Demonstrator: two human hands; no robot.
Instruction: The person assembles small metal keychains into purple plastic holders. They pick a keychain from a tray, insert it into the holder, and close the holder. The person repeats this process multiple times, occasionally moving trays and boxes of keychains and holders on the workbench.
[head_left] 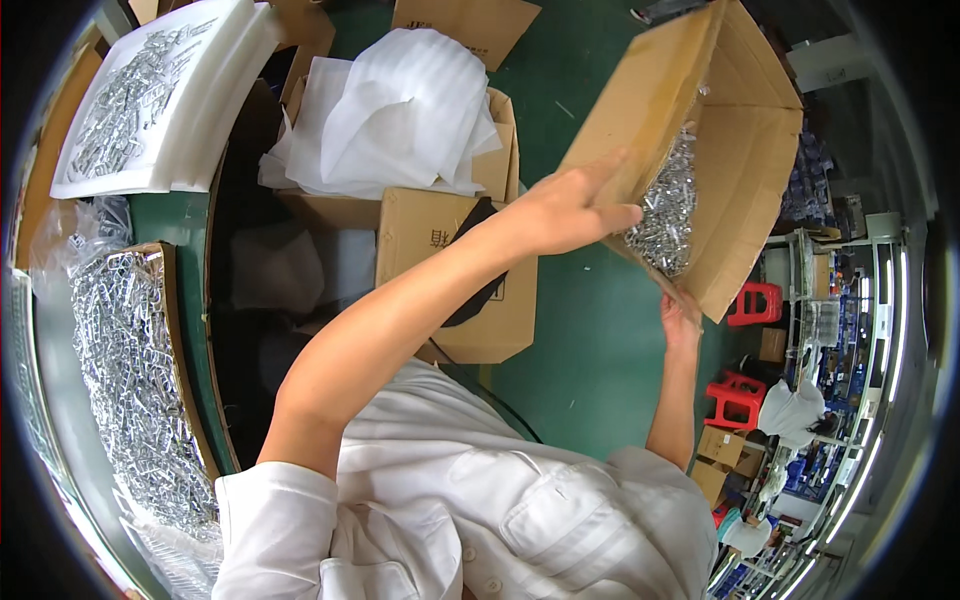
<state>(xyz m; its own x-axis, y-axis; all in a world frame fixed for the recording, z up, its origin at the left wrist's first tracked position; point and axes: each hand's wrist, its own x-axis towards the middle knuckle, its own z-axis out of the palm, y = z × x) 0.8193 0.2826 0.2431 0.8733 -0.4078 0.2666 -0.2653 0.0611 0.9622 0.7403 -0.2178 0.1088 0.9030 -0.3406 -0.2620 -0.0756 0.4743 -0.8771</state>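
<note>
Both my hands hold a tilted open cardboard box up at the right. Inside it, small shiny metal pieces lie heaped against one wall; their exact kind is too small to tell. My left hand reaches across and grips the box's near edge, thumb over the rim and fingers along the outer side. At the lower corner, my right hand is closed on the cardboard, its fingers partly hidden by the box.
On the left, a long shallow carton is full of bent metal pieces. Beyond it, more pieces lie on stacked white foam sheets. Cardboard boxes and white foam wrap stand ahead. Red stools are at the right.
</note>
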